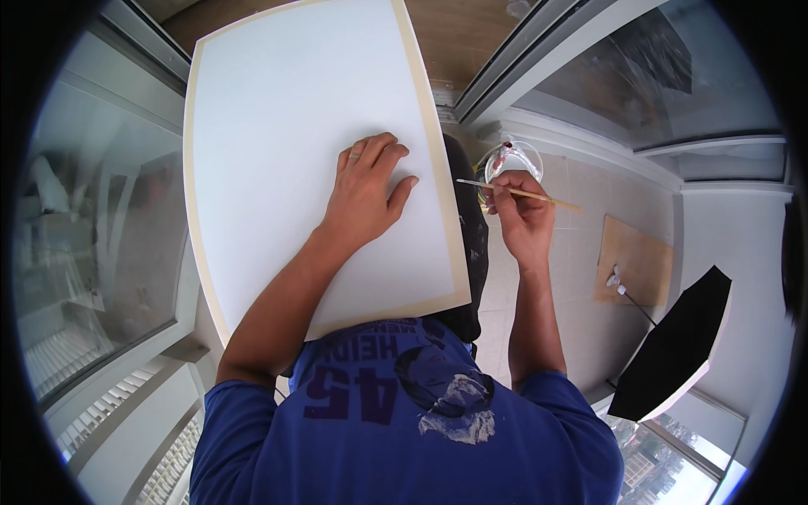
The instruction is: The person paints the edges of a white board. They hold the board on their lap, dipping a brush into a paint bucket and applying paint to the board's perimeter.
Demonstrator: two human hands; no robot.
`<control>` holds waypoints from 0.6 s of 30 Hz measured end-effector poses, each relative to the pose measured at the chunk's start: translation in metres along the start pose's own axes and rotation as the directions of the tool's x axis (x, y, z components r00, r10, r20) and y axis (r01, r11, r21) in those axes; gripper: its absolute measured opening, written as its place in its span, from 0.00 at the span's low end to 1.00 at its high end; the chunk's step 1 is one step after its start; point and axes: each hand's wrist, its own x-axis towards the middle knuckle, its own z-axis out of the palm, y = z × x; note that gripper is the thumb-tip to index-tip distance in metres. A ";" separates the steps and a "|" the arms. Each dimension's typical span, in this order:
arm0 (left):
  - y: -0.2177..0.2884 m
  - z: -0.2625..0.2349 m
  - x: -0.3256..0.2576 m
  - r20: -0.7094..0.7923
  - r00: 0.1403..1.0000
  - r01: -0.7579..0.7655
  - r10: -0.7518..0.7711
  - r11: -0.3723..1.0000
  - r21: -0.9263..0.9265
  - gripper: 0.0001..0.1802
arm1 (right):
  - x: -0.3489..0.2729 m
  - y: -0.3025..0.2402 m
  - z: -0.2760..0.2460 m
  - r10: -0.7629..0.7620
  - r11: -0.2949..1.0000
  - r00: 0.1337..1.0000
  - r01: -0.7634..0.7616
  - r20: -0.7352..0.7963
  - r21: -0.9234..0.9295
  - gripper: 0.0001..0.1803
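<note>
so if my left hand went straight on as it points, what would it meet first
The left hand would likely meet the tan border strip along the right side of the white board, though the hand's height above it is unclear.

A broad stretch of white board [295, 93] lies unobstructed beyond and to the left of the left hand [368, 187], whose fingers and forearm cross its near half and bar a straight sweep. Between the left thumb and the taped right edge runs a narrower lane. Past that edge, a dark shape [475, 252] flanks the board, with the tip of the brush [562, 204] above it in the gap toward the right hand [526, 223]. A clear container [534, 158] blocks the way just beyond that hand. To its right, tiled floor [576, 244] gives room until a black lamp shade [673, 345]; glass panes [126, 210] wall off the far left.
</note>
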 end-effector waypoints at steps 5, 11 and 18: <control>0.001 0.000 0.000 0.002 1.000 0.009 -0.009 1.000 -0.013 0.20 | 0.006 0.001 0.005 -0.076 0.990 0.997 0.079 0.024 -0.119 0.05; 0.001 -0.001 -0.001 0.001 1.000 0.015 -0.015 1.000 -0.002 0.20 | 0.011 -0.005 0.010 -0.113 0.973 0.993 0.119 0.042 -0.197 0.05; 0.001 0.000 0.000 0.003 1.000 0.016 -0.016 1.000 0.001 0.20 | 0.014 0.000 0.014 -0.137 0.964 0.990 0.140 0.030 -0.225 0.05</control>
